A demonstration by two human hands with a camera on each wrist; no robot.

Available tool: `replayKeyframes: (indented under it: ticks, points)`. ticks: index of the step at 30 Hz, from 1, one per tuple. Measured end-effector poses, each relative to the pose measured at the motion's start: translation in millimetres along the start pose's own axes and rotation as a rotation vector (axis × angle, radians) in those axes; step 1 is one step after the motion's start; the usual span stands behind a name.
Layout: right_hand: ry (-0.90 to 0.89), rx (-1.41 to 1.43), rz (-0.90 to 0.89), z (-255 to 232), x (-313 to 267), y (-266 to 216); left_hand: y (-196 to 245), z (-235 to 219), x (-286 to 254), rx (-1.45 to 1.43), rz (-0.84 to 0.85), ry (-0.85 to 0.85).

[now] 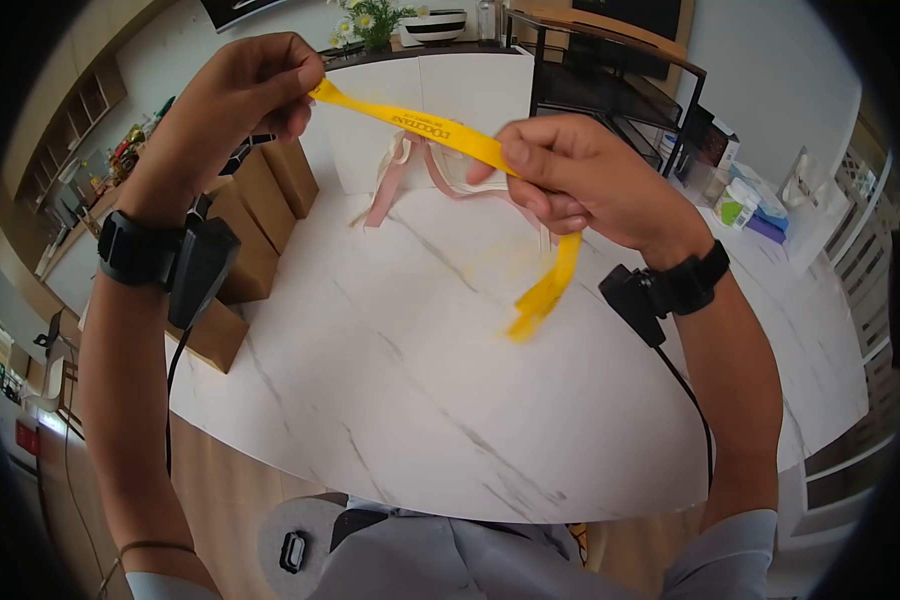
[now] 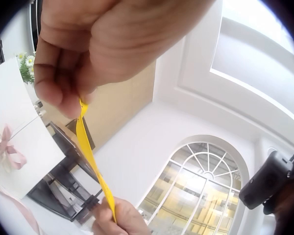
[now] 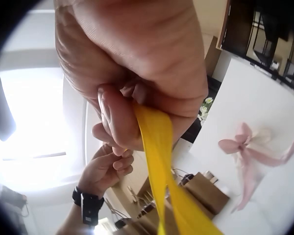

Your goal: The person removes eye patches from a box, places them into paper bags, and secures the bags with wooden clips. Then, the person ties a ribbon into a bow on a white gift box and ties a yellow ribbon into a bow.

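Observation:
A yellow ribbon [image 1: 410,122] with dark printed lettering stretches between both hands above the table. My left hand [image 1: 260,85] pinches one end between thumb and fingers. Farther along the ribbon, my right hand [image 1: 595,175] grips it, and the loose tail [image 1: 545,298] hangs below, blurred at its tip. In the left wrist view the ribbon [image 2: 90,152] looks narrow and slightly twisted. From the right wrist, two yellow strands [image 3: 159,147] come down out of the curled fingers. Behind the hands stands a white box [image 1: 475,85] with a pink and cream ribbon bow [image 3: 245,147].
Several brown boxes [image 1: 245,230] stand along the left side of the marble-patterned table [image 1: 390,400]. At the right are a white and green container [image 1: 735,205] and a blue and purple pack [image 1: 767,222]. Daisies [image 1: 370,22] and a black metal-framed shelf [image 1: 610,75] are at the back.

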State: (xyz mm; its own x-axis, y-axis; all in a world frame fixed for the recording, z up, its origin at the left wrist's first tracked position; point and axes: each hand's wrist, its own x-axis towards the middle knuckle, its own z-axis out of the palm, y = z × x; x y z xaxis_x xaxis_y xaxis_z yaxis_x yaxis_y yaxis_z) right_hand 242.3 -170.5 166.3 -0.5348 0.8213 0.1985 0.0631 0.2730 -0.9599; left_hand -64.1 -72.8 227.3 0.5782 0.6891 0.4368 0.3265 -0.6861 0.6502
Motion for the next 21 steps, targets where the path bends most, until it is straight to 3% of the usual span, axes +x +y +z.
replayKeyframes:
  ticks: [3, 10, 16, 21]
  points:
    - [0.151, -0.197, 0.122, -2, -19, 9, -21, 2, 0, -0.074, -0.038, 0.015]
    - [0.207, -0.414, 0.278, -9, -61, -4, -66, 36, -26, -0.242, -0.213, 0.061]
    - [0.181, -0.494, 0.339, -24, -70, -14, -87, 61, -50, -0.279, -0.280, 0.087]
    - [0.146, -0.559, 0.406, -27, -73, -18, -102, 68, -65, -0.362, -0.383, 0.230]
